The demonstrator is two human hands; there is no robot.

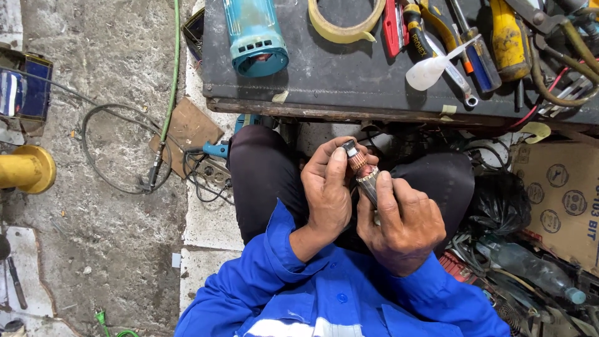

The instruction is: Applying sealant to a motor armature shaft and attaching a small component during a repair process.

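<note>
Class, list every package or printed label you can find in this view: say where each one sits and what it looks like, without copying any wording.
Brown cardboard box: right edge, below the dark workbench; flat brown face with dark round emblems and lettering.
Black-and-yellow screwdriver handle: on the workbench, top centre-right; yellow lettering on black.
Blue and white printed packet: left edge, on the concrete floor; rectangular.
No screens or signs show.

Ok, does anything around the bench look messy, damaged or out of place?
Yes. The teal tool housing lies opened on the bench without its insides. Both hands hold a rotor above the lap. Cables sprawl loose across the floor.
</note>
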